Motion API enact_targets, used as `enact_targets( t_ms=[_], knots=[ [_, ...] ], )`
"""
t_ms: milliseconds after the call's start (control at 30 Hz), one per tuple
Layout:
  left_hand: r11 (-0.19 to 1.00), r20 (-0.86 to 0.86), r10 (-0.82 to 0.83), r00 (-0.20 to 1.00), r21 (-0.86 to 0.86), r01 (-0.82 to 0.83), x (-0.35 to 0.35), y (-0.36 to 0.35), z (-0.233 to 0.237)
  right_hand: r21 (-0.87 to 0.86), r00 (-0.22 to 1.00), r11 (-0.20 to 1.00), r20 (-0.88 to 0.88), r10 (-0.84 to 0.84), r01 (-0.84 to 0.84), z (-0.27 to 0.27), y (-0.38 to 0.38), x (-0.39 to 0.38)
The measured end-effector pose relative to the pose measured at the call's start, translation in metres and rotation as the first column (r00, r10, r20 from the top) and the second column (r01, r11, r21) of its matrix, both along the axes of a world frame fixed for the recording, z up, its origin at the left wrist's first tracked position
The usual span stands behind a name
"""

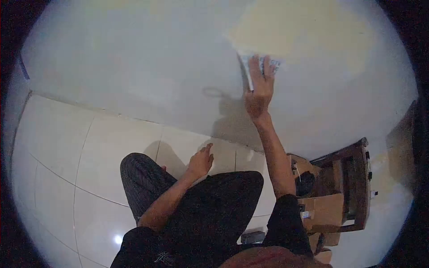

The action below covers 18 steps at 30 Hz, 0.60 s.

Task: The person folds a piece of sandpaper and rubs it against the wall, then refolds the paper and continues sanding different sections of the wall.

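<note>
Against the pale wall (170,67), my right hand (259,94) presses a folded white sheet with blue printed letters (276,62), which looks like the back of sandpaper. The fingers lie over the print and hold the sheet to the wall; its other face is hidden. Just above it is a yellowish patch (295,35) on the wall. My left hand (200,161) hovers over my lap near the knees, fingers loosely stretched and holding nothing.
White floor tiles (107,147) meet the wall below my hands. To the right stand a dark wooden piece of furniture (362,187) and cardboard boxes (324,210). A small dark box (253,236) lies beside my leg.
</note>
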<state>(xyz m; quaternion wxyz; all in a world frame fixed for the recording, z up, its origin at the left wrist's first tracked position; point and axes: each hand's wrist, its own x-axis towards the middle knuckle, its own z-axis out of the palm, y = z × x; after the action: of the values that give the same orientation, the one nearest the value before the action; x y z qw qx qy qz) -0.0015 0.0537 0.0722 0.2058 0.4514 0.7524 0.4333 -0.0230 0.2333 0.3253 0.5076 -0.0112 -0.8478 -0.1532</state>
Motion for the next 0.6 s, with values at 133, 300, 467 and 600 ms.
enact_targets(
  t_ms=[133, 300, 467, 600],
  knots=[
    [0.998, -0.014, -0.013, 1.000, 0.065, 0.014, 0.001, 0.002, -0.013, 0.098, 0.958, 0.995, 0.283, -0.046, 0.019, -0.011, 0.002, 0.013],
    [1.000, -0.049, -0.011, 0.999, -0.012, 0.010, 0.005, 0.000, -0.003, -0.068, 0.999, 0.997, -0.039, 0.032, -0.035, 0.010, 0.019, 0.021],
    [0.998, -0.050, -0.061, 0.997, -0.032, 0.060, 0.004, 0.000, -0.002, -0.061, 0.994, 0.998, -0.112, 0.014, -0.021, 0.002, 0.005, 0.006],
    [0.995, -0.052, -0.079, 0.995, -0.061, 0.076, 0.003, 0.001, -0.003, 0.088, 0.947, 0.995, 0.320, 0.008, -0.038, -0.009, 0.001, 0.009]
  ],
)
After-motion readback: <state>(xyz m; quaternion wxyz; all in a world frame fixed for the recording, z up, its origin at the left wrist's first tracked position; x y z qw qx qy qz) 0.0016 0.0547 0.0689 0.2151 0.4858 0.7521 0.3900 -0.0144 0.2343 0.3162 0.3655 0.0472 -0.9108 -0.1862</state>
